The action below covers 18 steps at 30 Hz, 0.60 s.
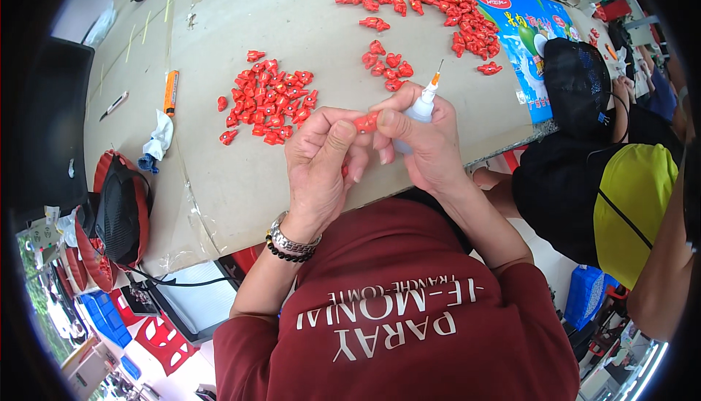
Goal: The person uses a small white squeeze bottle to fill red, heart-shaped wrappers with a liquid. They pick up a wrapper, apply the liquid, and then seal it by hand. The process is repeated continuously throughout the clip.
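Note:
Over the near part of the table, my left hand (319, 163) pinches a small red painted plastic piece (365, 123) between thumb and fingers. My right hand (429, 142) touches the piece's other end with its thumb and fingertips. That same hand also grips a translucent squeeze bottle (420, 111) with an orange-based needle tip pointing up and away. Another bit of red (345, 171) shows among the lower fingers of my left hand. A cluster of similar red pieces (270, 101) lies just beyond my left hand. More red pieces (453, 6) form a larger spread at the far right.
An orange tube-like stick (171, 93), a crumpled white-and-blue tissue (158, 140) and a pen-like cutter (114, 105) lie on the left of the table (219, 182). A blue printed sheet (515, 43) covers the right side. Another person in black and yellow-green (631, 204) sits close at right.

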### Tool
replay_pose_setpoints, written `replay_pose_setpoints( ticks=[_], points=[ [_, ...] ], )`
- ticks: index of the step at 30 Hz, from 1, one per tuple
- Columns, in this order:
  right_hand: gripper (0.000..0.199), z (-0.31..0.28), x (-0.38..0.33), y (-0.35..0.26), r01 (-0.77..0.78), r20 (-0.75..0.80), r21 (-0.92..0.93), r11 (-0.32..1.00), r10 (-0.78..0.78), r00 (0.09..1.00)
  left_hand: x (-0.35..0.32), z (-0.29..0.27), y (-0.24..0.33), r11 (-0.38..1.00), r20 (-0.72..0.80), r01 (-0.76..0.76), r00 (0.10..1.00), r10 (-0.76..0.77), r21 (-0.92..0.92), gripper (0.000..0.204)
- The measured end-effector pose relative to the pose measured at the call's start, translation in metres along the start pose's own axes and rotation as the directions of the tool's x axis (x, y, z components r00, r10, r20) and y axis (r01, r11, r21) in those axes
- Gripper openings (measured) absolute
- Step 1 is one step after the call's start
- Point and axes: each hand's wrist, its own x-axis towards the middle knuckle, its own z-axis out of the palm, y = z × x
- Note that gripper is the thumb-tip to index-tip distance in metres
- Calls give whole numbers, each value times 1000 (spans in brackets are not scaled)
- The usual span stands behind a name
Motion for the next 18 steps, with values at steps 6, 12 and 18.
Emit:
replay_pose_setpoints(
  ticks=[6,12,18],
  points=[
    [16,3,-9,2,-8,-90,-55,998,3,996,-10,12,6,999,-4,30,1000,-30,24,27],
    [15,7,-21,-3,-50,-9,-129,990,49,999,-19,11,3,997,-37,50,998,-52,-67,20],
    [21,13,-22,-3,59,54,-38,998,-57,997,-37,-2,12,961,-81,126,985,-150,-246,22]
  ],
)
